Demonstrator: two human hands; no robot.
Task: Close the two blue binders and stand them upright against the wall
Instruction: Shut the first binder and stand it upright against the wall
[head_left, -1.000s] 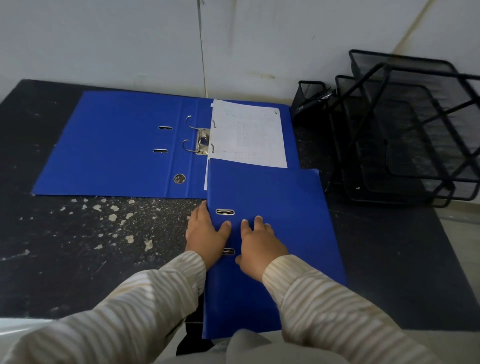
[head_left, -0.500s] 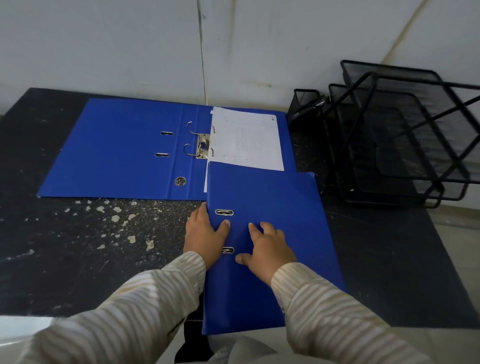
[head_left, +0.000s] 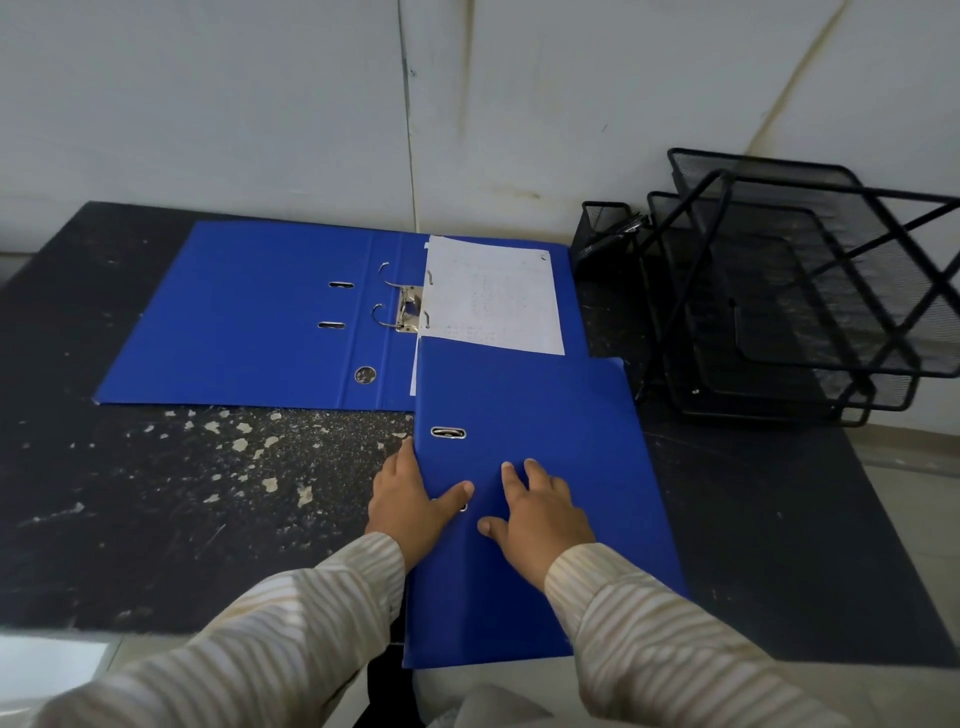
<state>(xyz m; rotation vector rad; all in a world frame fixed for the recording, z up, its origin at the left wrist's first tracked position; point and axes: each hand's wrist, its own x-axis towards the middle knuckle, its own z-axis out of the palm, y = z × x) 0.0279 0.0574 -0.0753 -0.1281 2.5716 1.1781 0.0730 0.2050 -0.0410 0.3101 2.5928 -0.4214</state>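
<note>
A closed blue binder (head_left: 545, 415) lies flat on the black table, its near end past the table's front edge. My left hand (head_left: 410, 499) grips its left spine edge, thumb on the cover beside a metal slot. My right hand (head_left: 535, 514) rests flat on the cover, fingers spread. Behind it a second blue binder (head_left: 249, 317) lies wide open near the wall (head_left: 311, 104), its metal rings (head_left: 397, 306) open and a white sheet (head_left: 493, 296) on its right half. The closed binder overlaps the open one's near right corner.
Black wire mesh stacked trays (head_left: 800, 291) stand at the right against the wall, with a small mesh pen holder (head_left: 605, 223) to their left. The black table (head_left: 182, 493) is scuffed with pale flecks at the left. Its right edge falls off to a pale floor.
My right hand slid a little to the right on the cover and spread its fingers. My left hand stays on the spine edge. My view has tilted up slightly.
</note>
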